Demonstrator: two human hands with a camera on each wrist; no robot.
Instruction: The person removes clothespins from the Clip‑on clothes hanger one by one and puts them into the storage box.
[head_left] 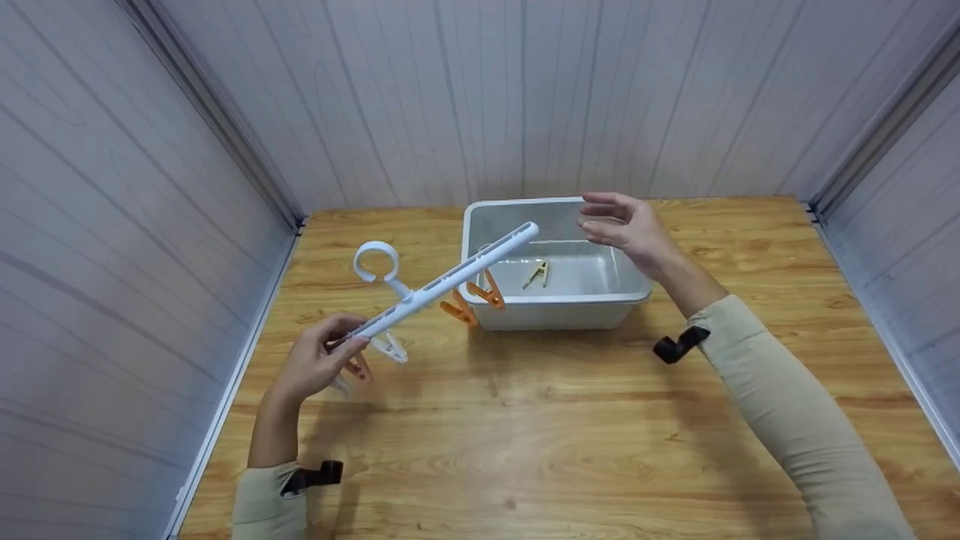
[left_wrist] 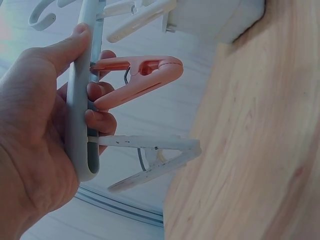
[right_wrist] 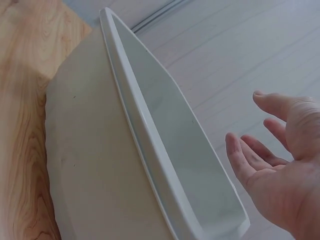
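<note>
You hold a white peg hanger (head_left: 442,283) by its near end in your left hand (head_left: 319,365), thumb along one side and fingers curled round the bar (left_wrist: 79,107). It slants up from that hand towards the white plastic tub (head_left: 555,311), its far tip above the tub's left rim, its round hook (head_left: 377,262) pointing away from you. A pink clothes peg (left_wrist: 135,77) and a white clothes peg (left_wrist: 150,155) hang from the bar just beside your fingers; two orange clothes pegs (head_left: 472,298) hang further along, in front of the tub's left corner. Your right hand (head_left: 626,229) hovers over the tub's far right part, fingers loosely spread and holding nothing. One yellowish clothes peg (head_left: 537,274) lies on the tub's floor. The tub stands on the wooden desk (head_left: 525,435), well back, between pale panelled walls (head_left: 112,225)
</note>
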